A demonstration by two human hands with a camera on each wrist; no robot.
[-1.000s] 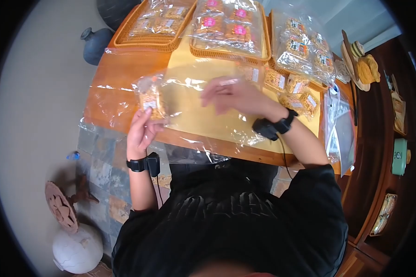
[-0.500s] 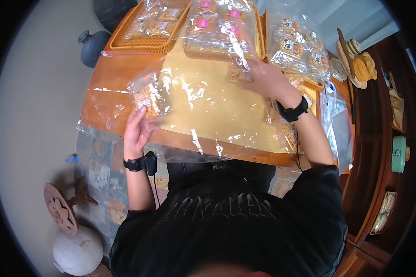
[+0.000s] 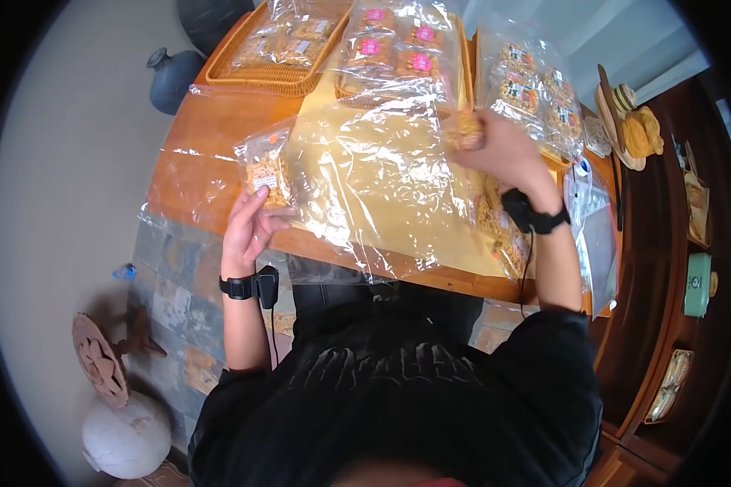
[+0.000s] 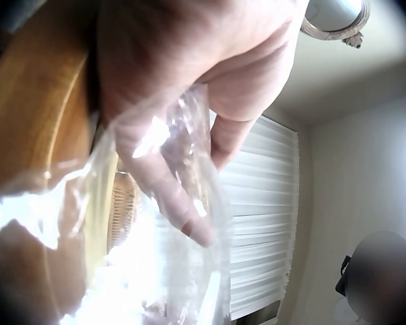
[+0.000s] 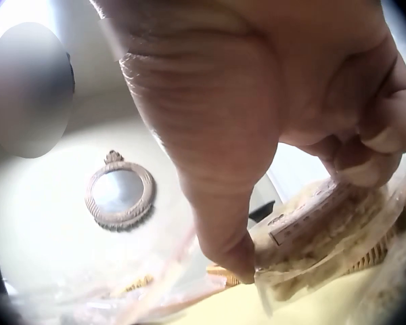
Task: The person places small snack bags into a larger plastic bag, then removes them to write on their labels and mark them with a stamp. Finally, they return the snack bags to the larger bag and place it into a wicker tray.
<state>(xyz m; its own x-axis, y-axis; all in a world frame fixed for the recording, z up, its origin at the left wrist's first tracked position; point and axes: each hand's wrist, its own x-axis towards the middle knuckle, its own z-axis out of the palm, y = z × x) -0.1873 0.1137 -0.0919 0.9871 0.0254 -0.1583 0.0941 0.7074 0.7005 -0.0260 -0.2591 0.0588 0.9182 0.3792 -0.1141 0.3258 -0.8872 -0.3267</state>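
My left hand (image 3: 253,227) pinches a clear snack packet (image 3: 270,172) with a small orange sticker at its top, together with the near-left part of a large clear plastic bag (image 3: 357,187). That bag spreads shiny and crinkled to the right. In the left wrist view, the film (image 4: 189,271) lies around the fingers. My right hand (image 3: 513,150) grips another snack packet (image 3: 466,130) at the right of the bag. From the right wrist, thumb and fingers show on either side of this packet (image 5: 318,233), which has a printed label. More packets (image 3: 499,235) lie beneath the right wrist.
Along the table's far side stand wicker baskets (image 3: 260,81) topped with bagged snack packets. A yellow sheet (image 3: 321,105) covers part of the wooden table (image 3: 191,122). Clear plastic sleeves (image 3: 593,243) lie at the right edge, by a dark wooden shelf (image 3: 625,381).
My right hand has moved right from over the middle of the bag to the packets and now has one in its grip. My left hand stays in place with its packet.
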